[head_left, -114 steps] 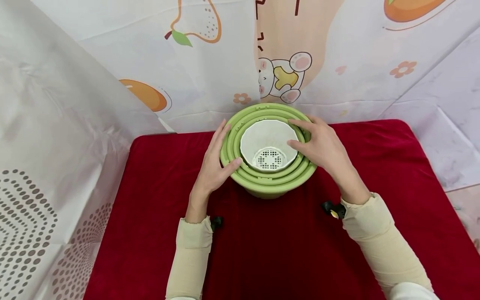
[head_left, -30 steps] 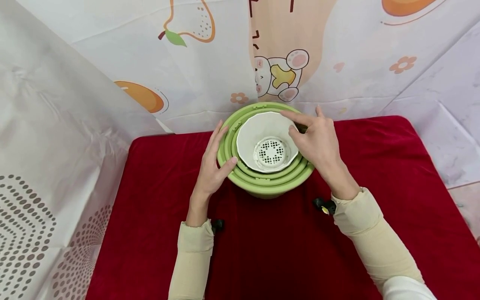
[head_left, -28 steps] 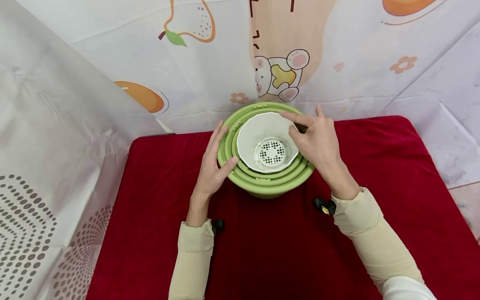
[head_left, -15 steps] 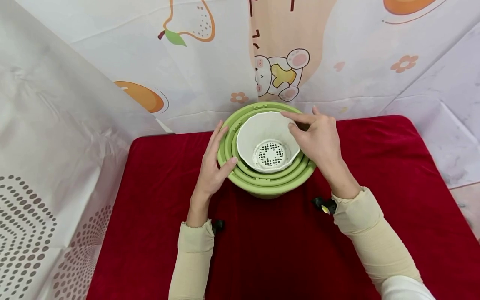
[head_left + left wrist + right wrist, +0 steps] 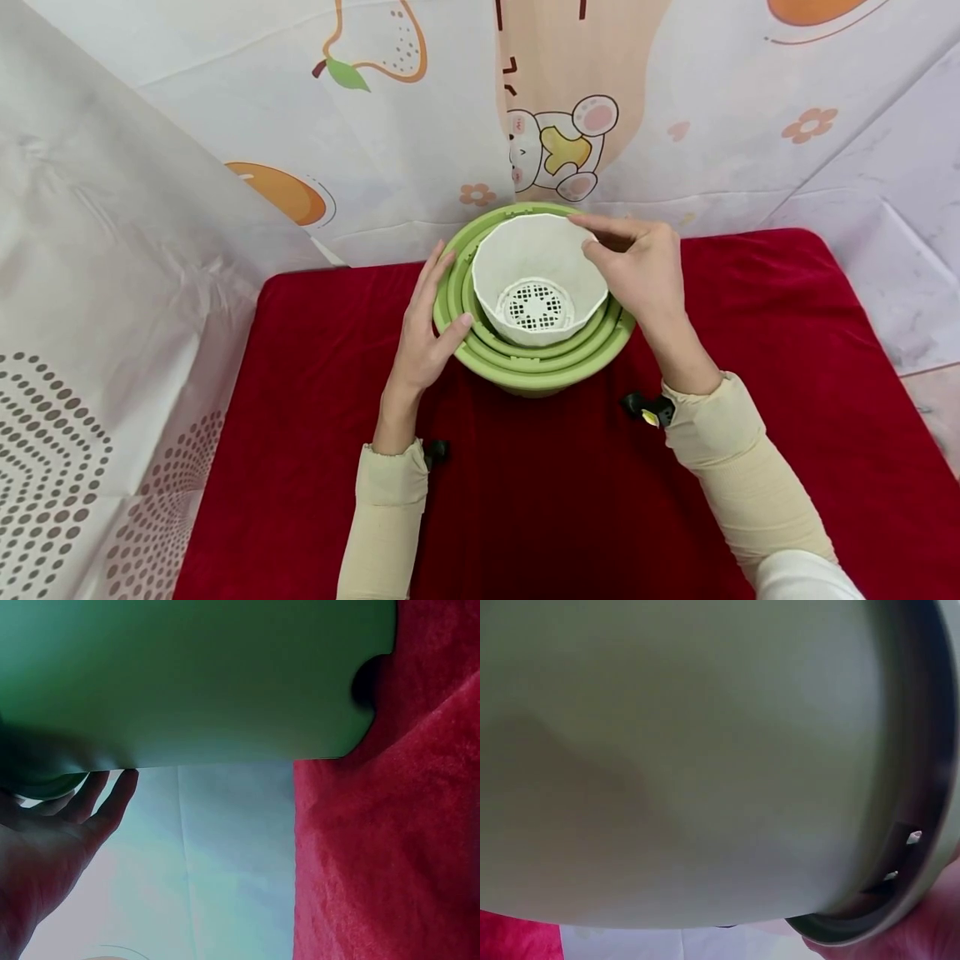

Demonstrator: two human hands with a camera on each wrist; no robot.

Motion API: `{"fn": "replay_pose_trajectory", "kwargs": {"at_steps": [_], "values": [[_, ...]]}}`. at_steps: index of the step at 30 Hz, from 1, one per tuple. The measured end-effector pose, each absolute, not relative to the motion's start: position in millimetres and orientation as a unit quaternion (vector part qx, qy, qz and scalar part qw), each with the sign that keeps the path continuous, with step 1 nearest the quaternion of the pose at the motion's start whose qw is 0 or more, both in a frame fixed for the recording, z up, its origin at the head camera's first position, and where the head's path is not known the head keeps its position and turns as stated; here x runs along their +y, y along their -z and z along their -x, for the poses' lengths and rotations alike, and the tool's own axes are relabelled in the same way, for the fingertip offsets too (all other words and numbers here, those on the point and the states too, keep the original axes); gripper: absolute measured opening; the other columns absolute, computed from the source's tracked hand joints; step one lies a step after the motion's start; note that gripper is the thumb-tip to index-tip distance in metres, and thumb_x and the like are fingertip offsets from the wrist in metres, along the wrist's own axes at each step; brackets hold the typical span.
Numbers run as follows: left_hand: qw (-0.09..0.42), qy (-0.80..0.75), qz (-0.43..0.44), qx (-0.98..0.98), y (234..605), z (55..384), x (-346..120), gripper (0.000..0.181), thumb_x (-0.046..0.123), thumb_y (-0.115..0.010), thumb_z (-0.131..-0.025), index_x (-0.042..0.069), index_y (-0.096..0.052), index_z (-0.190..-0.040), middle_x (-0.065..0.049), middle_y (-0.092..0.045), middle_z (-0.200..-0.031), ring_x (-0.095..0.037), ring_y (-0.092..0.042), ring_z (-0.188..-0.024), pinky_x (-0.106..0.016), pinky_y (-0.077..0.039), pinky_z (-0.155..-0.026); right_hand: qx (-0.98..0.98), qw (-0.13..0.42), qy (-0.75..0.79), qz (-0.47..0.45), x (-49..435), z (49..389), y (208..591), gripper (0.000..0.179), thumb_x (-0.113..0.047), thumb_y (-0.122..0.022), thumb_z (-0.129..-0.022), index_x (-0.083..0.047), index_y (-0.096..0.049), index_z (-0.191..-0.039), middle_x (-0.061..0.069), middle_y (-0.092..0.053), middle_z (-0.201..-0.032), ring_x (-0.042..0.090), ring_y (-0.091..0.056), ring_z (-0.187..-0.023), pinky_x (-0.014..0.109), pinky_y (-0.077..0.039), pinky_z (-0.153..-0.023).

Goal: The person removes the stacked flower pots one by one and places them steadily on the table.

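In the head view a white plastic flowerpot with a perforated bottom sits tilted inside a nest of green flowerpots. My right hand pinches the white pot's far-right rim between thumb and fingers. On the left, my left hand holds the outer green rim, its thumb over the edge and its fingers along the outside. The green pot's wall fills much of the left wrist view, with left fingertips against it. In the right wrist view the green wall hides most of the right hand.
Red velvet cloth covers the table. A white printed curtain hangs right behind the pots, and another pale sheet hangs at the left.
The right hand has moved onto the white pot's rim. The white pot has risen a little and tilted within the green pots. The left hand has stayed on the green rim.
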State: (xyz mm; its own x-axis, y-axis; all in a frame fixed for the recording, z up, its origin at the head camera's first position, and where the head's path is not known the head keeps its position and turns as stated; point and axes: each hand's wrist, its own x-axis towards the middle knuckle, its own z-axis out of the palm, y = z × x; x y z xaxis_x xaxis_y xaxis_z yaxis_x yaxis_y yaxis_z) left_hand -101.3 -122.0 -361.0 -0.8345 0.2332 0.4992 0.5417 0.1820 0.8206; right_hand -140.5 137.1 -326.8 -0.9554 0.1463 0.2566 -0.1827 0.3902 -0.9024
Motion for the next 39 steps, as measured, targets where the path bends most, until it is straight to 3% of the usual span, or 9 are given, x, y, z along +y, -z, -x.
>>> {"fn": "replay_pose_trajectory", "kwargs": {"at_steps": [22,39], "values": [[0.133,0.595,0.254,-0.751,362.3,102.1,-122.0,0.067,-0.003,-0.056,-0.081,-0.016,-0.035,-0.144,-0.028,-0.024,-0.157,-0.044,-0.023,-0.145,-0.044,-0.022,-0.119,-0.794,0.120,-0.596,0.013,135.7,144.7,312.1,0.028,-0.006,-0.063,-0.085,-0.017,-0.081,-0.103,0.003,-0.076,-0.101,0.007,-0.068,-0.092,0.018,-0.054,-0.075],[0.133,0.591,0.251,-0.755,362.1,101.5,-123.2,0.068,-0.004,-0.057,-0.080,-0.016,-0.036,-0.144,-0.028,-0.024,-0.157,-0.044,-0.024,-0.145,-0.045,-0.021,-0.119,-0.755,0.087,-0.648,0.042,140.1,147.5,298.3,0.025,-0.008,-0.065,-0.085,-0.017,-0.081,-0.103,-0.002,-0.077,-0.095,0.013,-0.068,-0.086,0.022,-0.055,-0.071]]}}
